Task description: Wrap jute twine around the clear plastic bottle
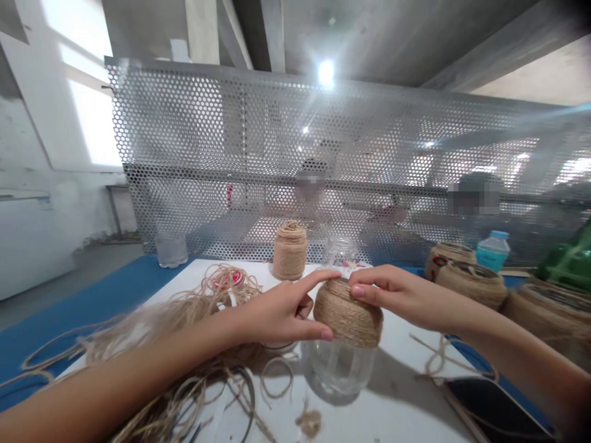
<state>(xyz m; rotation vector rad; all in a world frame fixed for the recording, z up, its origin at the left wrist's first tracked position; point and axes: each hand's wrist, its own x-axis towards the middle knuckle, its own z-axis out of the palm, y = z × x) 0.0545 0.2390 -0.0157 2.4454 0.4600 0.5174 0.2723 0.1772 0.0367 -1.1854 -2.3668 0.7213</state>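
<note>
- On the white tabletop [397, 394], work is at mid-frame: twine-wrapped glass jar [344, 344] held just above the table, location btwn both hands
- Jute twine wrap [348, 314] = tight coils over top part of jar; lower part shows bare clear glass. Visible step: coils being handled/pressed on jar, no loose end clearly traceable
- Left hand [279, 314]: fairly wide, index over top of wrap, thumb low on its near side
- Right hand [392, 294]: narrow pinch, fingertips [362, 290] on top of wrap
- Both hands holding jar; grip force can't tell
- Loose jute twine pile [170, 326] on table left of jar, near left forearm
- Behind: fully wrapped jar [290, 251], plain glass jar [339, 252], red-and-white item [228, 280] in twine
- Right: twine-wrapped pots [471, 284], water bottle w/ blue cap [493, 251], dark phone [489, 409]
- Perforated metal screen [323, 123] at back, two blurred people [309, 184] beyond
- Labels/writing: nothing legible, bottle label too small to read
</note>
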